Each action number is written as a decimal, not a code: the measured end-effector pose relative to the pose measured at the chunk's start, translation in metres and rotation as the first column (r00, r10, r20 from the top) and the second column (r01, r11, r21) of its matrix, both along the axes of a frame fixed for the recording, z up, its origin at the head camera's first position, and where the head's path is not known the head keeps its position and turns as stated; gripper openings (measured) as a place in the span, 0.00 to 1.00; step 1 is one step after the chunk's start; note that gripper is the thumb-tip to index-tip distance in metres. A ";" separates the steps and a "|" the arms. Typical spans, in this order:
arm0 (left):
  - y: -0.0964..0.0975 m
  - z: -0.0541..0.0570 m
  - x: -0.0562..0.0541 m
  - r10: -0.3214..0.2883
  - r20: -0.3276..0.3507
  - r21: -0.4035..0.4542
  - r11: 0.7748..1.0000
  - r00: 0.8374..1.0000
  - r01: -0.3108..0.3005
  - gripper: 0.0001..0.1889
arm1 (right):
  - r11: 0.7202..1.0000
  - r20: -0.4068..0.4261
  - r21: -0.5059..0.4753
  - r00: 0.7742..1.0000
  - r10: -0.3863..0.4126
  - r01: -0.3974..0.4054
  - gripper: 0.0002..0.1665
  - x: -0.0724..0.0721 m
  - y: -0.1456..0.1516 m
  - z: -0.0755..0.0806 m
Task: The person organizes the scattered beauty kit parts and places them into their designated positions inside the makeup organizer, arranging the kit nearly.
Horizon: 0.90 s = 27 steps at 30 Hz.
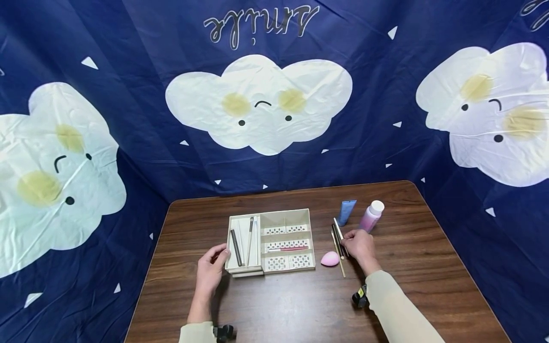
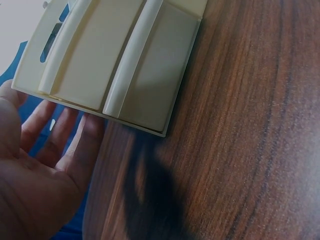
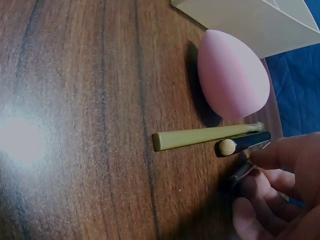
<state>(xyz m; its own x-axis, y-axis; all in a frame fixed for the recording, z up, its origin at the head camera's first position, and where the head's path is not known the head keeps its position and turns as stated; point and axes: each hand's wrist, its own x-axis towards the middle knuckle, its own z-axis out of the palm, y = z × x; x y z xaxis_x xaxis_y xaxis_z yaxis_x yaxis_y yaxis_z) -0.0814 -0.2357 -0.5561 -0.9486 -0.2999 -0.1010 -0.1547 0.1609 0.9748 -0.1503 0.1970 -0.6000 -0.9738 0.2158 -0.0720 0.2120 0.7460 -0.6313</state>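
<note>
My left hand (image 1: 210, 269) rests its fingers against the left side of a cream cosmetics organizer (image 1: 285, 216). In the left wrist view those fingers (image 2: 60, 135) spread along its wall. Several slim brushes and pens lie in its left tray, including a black pen (image 1: 236, 247); a pink-red stick (image 1: 293, 248) sits in a middle compartment. My right hand (image 1: 359, 245) pinches a slim dark makeup stick (image 3: 237, 175), mostly hidden by the fingers. Beside it lie a black pen with a tan end (image 3: 245, 144) and an olive-handled brush (image 3: 200, 135). A pink makeup sponge (image 1: 330, 258) is close by.
Behind the right hand stand a blue tube (image 1: 346, 212) and a bottle of pink-purple liquid with a white cap (image 1: 371, 215). Everything is on a brown wooden table (image 1: 291, 305). Blue cloth with clouds (image 1: 261, 105) hangs around its back and sides.
</note>
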 end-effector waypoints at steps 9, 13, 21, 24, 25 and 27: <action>0.001 0.001 0.000 0.001 0.000 -0.005 1.000 1.000 -0.001 0.13 | 0.999 0.024 -0.040 0.999 0.023 -0.022 0.09 0.000 0.007 -0.002; 0.001 0.002 0.000 0.000 0.001 -0.012 1.000 1.000 0.000 0.13 | 0.998 0.021 -0.052 0.999 0.026 -0.024 0.09 0.000 0.009 0.000; 0.001 0.003 0.001 -0.005 0.003 -0.021 1.000 1.000 0.005 0.14 | 0.991 0.065 -0.125 0.996 0.053 -0.045 0.11 -0.001 0.008 0.005; 0.001 0.003 0.001 -0.003 0.004 -0.016 1.000 1.000 0.003 0.14 | 0.987 0.088 -0.147 0.993 0.079 -0.066 0.12 -0.001 0.007 0.008; 0.001 0.003 0.001 -0.002 0.005 -0.014 1.000 1.000 0.003 0.14 | 0.986 0.095 -0.153 0.992 0.088 -0.072 0.12 -0.001 0.007 0.009; 0.001 0.003 0.001 -0.001 0.008 -0.012 1.000 1.000 0.001 0.14 | 0.984 0.106 -0.155 0.989 0.103 -0.086 0.12 0.000 0.007 0.010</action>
